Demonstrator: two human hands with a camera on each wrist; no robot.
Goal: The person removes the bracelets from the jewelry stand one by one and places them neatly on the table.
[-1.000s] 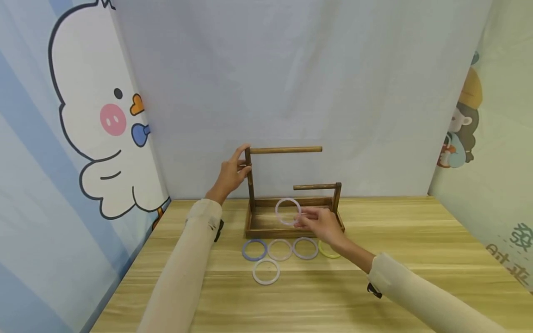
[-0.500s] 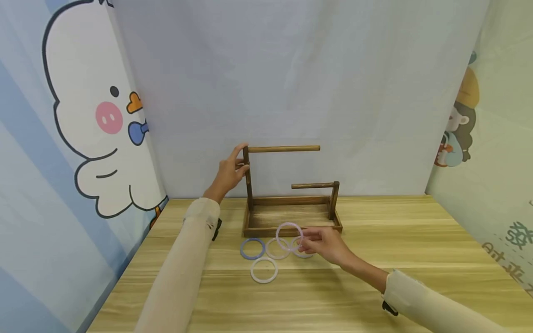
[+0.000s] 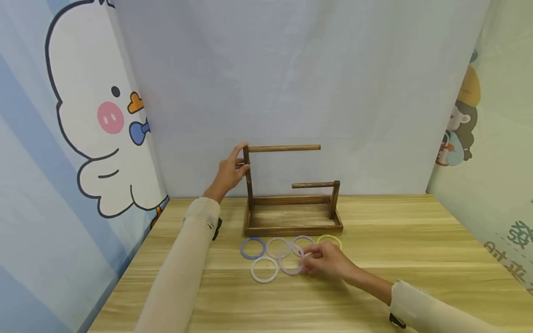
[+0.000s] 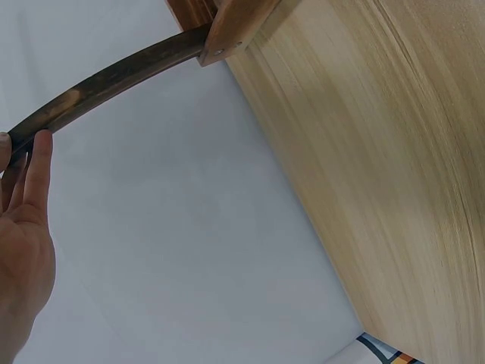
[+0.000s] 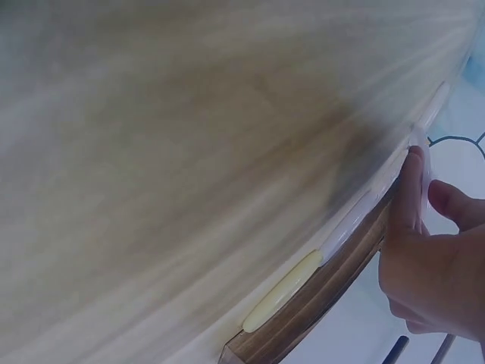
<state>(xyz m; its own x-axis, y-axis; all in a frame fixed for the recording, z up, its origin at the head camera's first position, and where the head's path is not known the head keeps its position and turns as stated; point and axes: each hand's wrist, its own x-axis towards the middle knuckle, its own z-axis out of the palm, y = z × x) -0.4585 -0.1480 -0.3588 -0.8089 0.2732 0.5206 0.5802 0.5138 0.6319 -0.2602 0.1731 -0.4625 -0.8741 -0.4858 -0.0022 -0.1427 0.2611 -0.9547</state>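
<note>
My left hand (image 3: 228, 175) holds the tall post (image 3: 250, 189) of a brown wooden rack, index finger at the top and thumb lower down; the left wrist view shows its fingers around the post (image 4: 114, 80). With thumb and fingers my right hand (image 3: 331, 262) pinches a pale lilac ring (image 3: 291, 273) by its right side. That ring is low in front of the rack, overlapping the pale pink ring (image 3: 278, 238) and another lilac ring (image 3: 303, 237). In the right wrist view, the right hand (image 5: 436, 262) is beyond the yellow ring (image 5: 282, 292).
A blue ring (image 3: 242, 249) lies at the row's left end, with a white ring (image 3: 264, 281) in front. The rack has a shallow tray (image 3: 291, 231), a long upper bar (image 3: 287, 148) and a short lower bar (image 3: 312, 185). A pale curtain (image 3: 300, 83) hangs behind the wooden table (image 3: 233, 305).
My right hand has brought the lilac ring from over the rack's tray down and toward me, in front of the tray. The left hand keeps its hold on the post.
</note>
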